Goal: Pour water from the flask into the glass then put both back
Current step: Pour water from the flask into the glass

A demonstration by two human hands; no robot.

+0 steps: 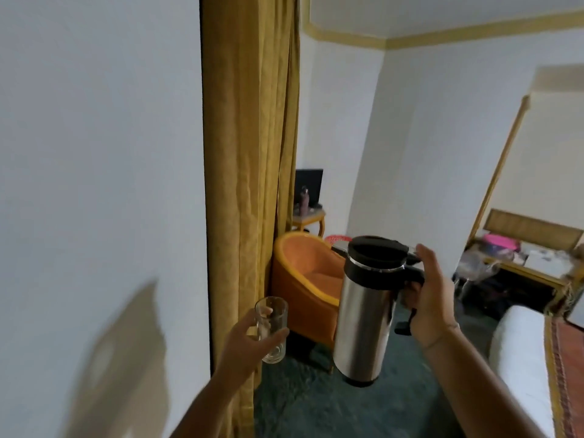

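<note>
1. Left hand (245,335): raised in front of the body, fingers wrapped around the glass (271,329), thumb across its near face. Firm grasp, held in the air.
2. Glass: clear, near upright with a slight tilt. Looks empty, but blur prevents certainty. It sits low and to the left of the flask, apart from it.
3. Right hand (431,300): closed around the black handle of the flask (366,311), thumb up near the lid edge. Full grasp, carrying the flask clear of any surface.
4. Flask: steel body, black collar and lid (376,248), lid on. Body near upright, base leaning slightly toward the glass. No water seen leaving the spout.
5. Floor (316,406): dark green carpet below both hands.
6. Right edge: white bedding (521,352) with a red patterned cloth (568,374) beside it.
7. Behind the glass: an orange tub armchair (309,279) standing against a long mustard curtain (249,153).
8. Further back: a small side table (311,216) with a bottle (304,200) and a dark screen (309,184) on it.
9. Far right: a cluttered dresser (537,263) with a framed mirror (537,153) above; items too blurred to identify.
</note>
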